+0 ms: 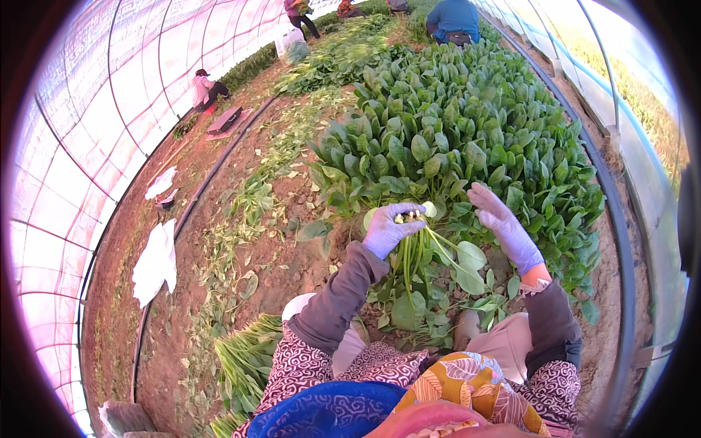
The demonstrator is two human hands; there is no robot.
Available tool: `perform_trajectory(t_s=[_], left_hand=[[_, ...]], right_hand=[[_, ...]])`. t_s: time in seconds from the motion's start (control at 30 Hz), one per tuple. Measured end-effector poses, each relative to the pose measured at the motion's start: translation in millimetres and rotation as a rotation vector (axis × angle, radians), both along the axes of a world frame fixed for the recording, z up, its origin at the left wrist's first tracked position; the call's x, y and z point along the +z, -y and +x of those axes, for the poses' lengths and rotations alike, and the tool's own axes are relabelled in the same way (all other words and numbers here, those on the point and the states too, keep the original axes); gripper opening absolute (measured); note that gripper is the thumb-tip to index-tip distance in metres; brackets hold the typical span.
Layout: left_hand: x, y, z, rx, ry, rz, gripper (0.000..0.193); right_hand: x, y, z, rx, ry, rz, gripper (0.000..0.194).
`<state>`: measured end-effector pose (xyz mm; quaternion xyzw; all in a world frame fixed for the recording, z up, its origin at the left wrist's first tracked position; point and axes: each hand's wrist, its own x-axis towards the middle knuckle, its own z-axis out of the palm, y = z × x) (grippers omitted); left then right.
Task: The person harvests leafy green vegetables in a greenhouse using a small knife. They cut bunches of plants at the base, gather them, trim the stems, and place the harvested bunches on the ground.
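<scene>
My left hand, in a thin purple glove, grips a small bunch of spinach plants by the cut root ends, with stems and leaves hanging down toward the soil. To its right is my right hand, gloved too, raised with the fingers extended and holding nothing. Beyond both hands stands a dense bed of growing spinach. Loose leaves lie on the ground between my feet. Beside me at the lower left rests a pile of harvested spinach, stems outward.
Black hoses run along both sides of the plot. White plastic bags lie on the left. Scattered leaf trimmings cover the soil. Several people work farther off, one in blue at the top right, inside a plastic-covered greenhouse.
</scene>
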<state>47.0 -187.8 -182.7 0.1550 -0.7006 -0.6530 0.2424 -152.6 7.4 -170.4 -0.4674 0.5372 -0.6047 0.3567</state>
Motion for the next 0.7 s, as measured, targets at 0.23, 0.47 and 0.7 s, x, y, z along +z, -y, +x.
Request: perform_trajectory(t_s=[0.23, 0.47, 0.7], left_hand=[[-9, -29, -17, 0.1, -0.066, -0.177, 0.03], [-20, -40, -31, 0.088, -0.145, 0.106, 0.048], [-5, -40, -27, -0.053, -0.325, 0.228, 0.057]], right_hand=[[-43, 40, 58, 0.112, -0.351, -0.025, 0.14], [-78, 61, 59, -0.065, -0.365, -0.111, 0.148], [-55, 68, 65, 0.009, 0.024, -0.106, 0.139]])
